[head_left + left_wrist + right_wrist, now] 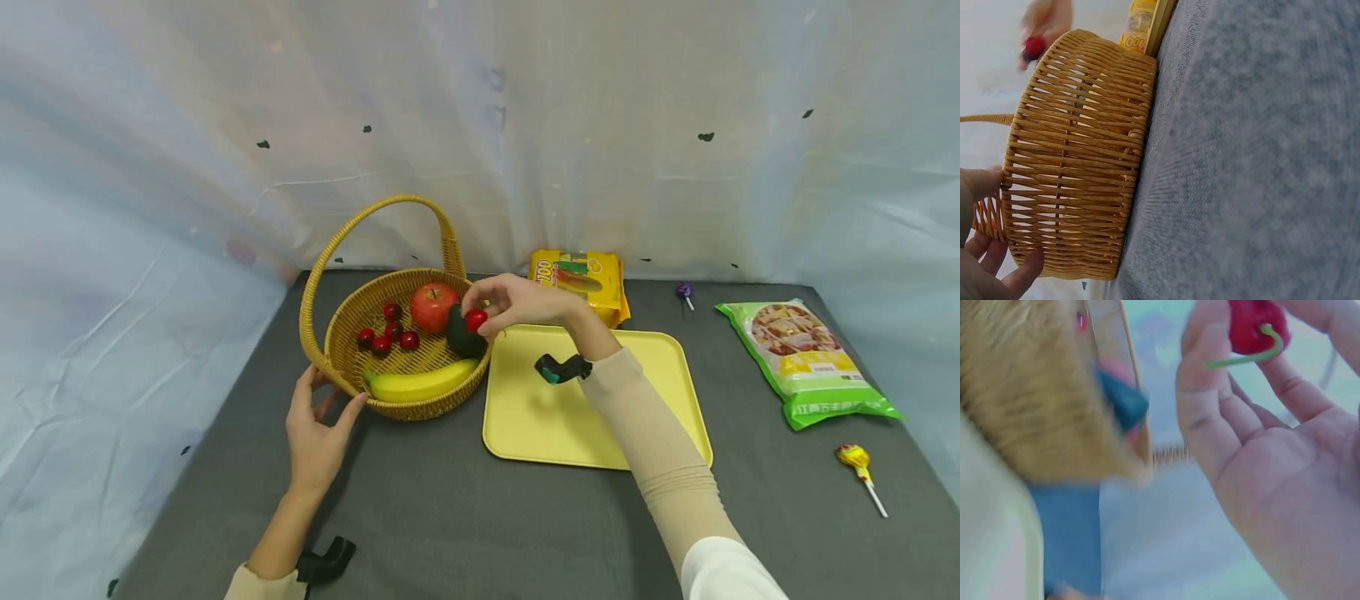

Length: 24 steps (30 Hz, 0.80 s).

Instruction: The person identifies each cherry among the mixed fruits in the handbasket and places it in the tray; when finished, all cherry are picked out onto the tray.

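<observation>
My right hand [525,302] pinches a red cherry [476,321] above the right side of a wicker basket [442,408]. A green stem on the cherry [1250,328] shows in the right wrist view. At the basket's near left, my left hand [318,433] holds the rim by the handle's foot, thumb and fingers against the wicker [1079,162] in the left wrist view. Inside lie several cherries [381,346], a red apple [433,310], a banana [423,382] and a dark avocado [462,339], partly hidden behind the held cherry.
Right of the basket lies a yellow tray [525,446], under my right forearm. Behind it stands a yellow snack pack [581,279]. Farther right are a purple lollipop [685,292], a green-edged food bag [810,354] and a yellow lollipop [855,458]. A pale curtain [570,150] hangs behind the table.
</observation>
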Tool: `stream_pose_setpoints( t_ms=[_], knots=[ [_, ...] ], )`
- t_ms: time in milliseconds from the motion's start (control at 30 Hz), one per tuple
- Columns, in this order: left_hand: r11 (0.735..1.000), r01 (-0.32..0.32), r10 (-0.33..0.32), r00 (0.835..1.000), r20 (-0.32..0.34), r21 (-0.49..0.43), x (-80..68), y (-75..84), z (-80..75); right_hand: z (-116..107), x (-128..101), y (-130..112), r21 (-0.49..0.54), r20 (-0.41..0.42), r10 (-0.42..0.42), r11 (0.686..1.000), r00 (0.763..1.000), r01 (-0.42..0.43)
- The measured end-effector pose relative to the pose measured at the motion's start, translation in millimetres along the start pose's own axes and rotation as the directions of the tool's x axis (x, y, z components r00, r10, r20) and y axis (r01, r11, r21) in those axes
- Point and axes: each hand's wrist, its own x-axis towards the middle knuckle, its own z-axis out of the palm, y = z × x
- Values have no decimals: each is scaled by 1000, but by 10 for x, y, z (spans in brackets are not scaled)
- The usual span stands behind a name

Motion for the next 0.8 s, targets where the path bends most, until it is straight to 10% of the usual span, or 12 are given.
stream_pose_setpoints(
  t_ms=[267,800],
  knots=[
    [1000,21,-21,1000,-4,-11,1,12,3,-186,-475,399,-39,-216,94,994,972,-105],
    [998,65,-65,998,3,-22,10,35,-2,-24,-341,904,-97,-320,128,981,939,-167]
  ],
)
